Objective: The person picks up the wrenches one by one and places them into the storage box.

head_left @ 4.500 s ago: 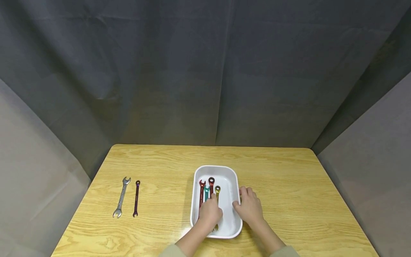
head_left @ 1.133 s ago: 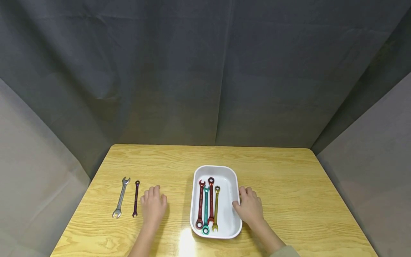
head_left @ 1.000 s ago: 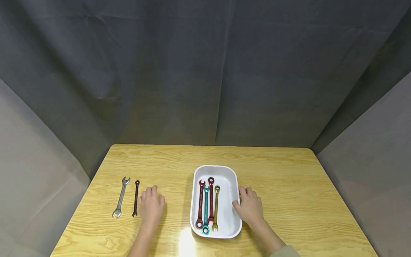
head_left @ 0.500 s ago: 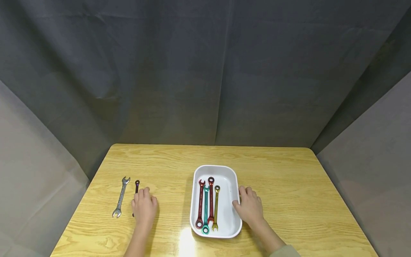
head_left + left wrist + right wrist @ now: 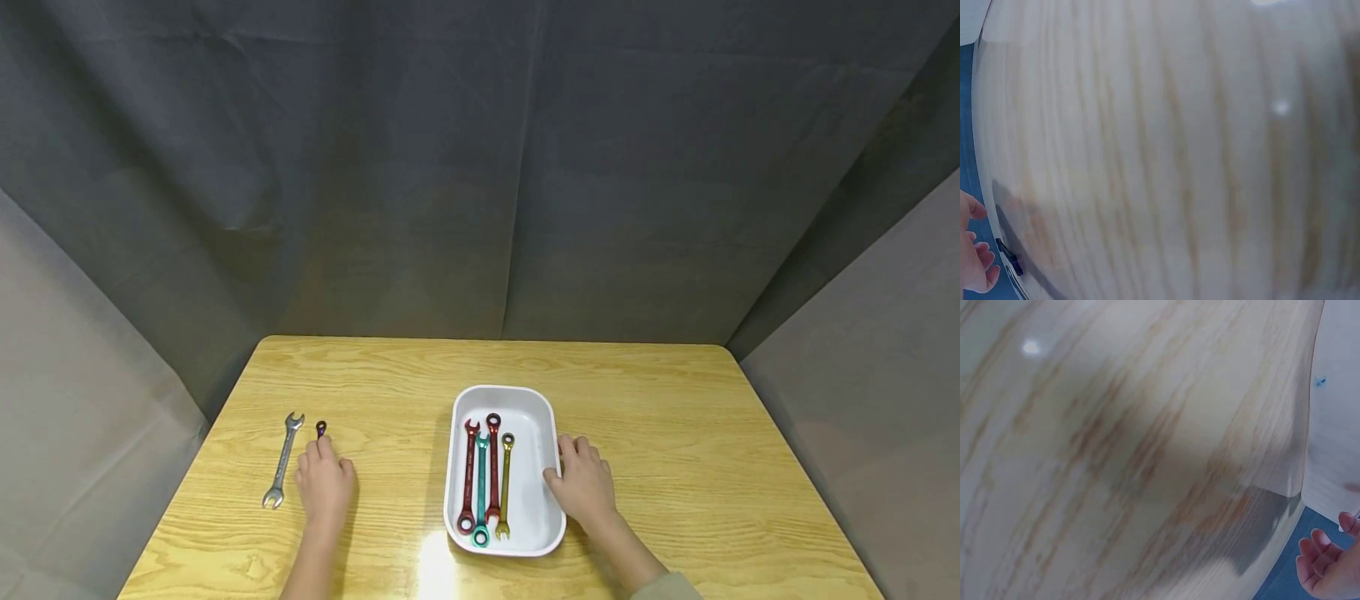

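Observation:
My left hand (image 5: 324, 483) is over a small dark purple ratchet wrench (image 5: 321, 429) and covers most of it, leaving its ring end in sight. In the left wrist view, the thumb and bent fingers (image 5: 984, 259) stand apart beside the wrench (image 5: 1010, 256). A silver open-ended wrench (image 5: 284, 461) lies just left of that hand. My right hand (image 5: 583, 483) holds the right wall of a white tray (image 5: 459, 467), thumb over the rim. Inside the tray lie two red wrenches (image 5: 468, 479) (image 5: 493, 467), a green one (image 5: 482, 492) and a yellow one (image 5: 506, 487).
The wooden table (image 5: 675, 433) carries everything. Grey curtains (image 5: 390, 183) close in the back, and grey panels (image 5: 75, 400) flank both sides.
The green and yellow wrenches, partly covered by my left hand earlier, lie uncovered in the tray. That hand has moved left from the tray to over the purple wrench. My right hand stays put.

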Demonstrator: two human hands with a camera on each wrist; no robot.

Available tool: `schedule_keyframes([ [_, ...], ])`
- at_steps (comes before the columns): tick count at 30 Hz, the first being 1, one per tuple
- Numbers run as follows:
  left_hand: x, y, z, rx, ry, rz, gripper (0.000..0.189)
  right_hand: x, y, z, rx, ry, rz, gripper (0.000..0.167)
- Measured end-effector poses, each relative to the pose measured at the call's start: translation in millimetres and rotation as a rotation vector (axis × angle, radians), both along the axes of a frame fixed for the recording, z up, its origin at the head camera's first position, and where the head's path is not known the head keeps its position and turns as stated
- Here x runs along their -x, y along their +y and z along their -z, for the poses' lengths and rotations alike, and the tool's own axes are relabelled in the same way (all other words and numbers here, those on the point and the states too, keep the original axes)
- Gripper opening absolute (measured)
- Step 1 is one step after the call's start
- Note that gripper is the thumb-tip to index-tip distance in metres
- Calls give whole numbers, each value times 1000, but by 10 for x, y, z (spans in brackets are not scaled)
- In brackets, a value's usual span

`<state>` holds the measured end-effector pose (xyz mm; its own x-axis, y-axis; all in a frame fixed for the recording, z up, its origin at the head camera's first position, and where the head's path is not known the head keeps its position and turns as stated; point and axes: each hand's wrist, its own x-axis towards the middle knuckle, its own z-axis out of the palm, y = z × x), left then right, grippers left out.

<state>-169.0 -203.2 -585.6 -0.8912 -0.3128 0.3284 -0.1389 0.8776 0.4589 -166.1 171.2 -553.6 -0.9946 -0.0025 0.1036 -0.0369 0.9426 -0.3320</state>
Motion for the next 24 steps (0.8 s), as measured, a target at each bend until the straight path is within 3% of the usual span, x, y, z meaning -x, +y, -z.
schedule_keyframes([
  [5,17,-46,-4,-2,-2,-8,44,-4,-1,2,9,-3,3,41],
  [15,23,-90,-71,-42,-137,17,49,-5,13,3,16,-6,-1,40],
  [24,25,-109,-68,-63,-169,14,44,-8,9,-3,21,-7,0,39],
])
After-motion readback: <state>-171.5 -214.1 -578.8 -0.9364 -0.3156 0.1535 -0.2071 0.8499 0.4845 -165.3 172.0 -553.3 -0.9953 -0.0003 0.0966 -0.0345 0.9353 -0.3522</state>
